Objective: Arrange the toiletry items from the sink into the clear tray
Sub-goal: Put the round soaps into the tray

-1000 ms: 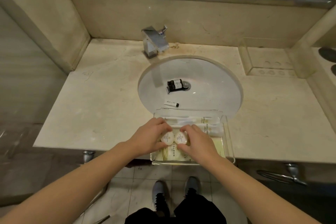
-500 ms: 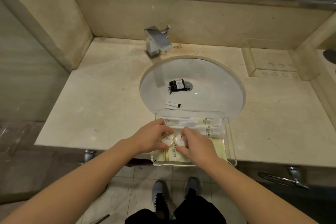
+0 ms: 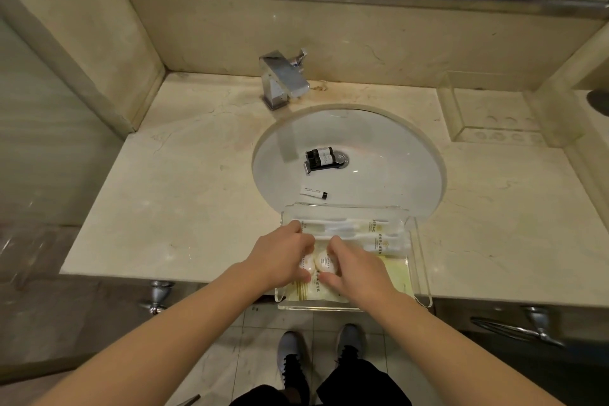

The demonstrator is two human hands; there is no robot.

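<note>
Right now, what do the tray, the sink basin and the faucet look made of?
Tray: clear rigid plastic, likely acrylic; the counter shows through its glossy walls. Sink basin: white glazed ceramic by its smooth sheen, though enamel is possible. Faucet: polished chromed metal, with mirror-like reflections.

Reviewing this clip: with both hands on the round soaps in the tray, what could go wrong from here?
1. The clear tray overhangs the counter's front edge; pressing on the round soaps may tip it off.
2. The dark bottles lie on the drain and the small white tube on the sloped sink wall; both could roll when reached for.
</note>
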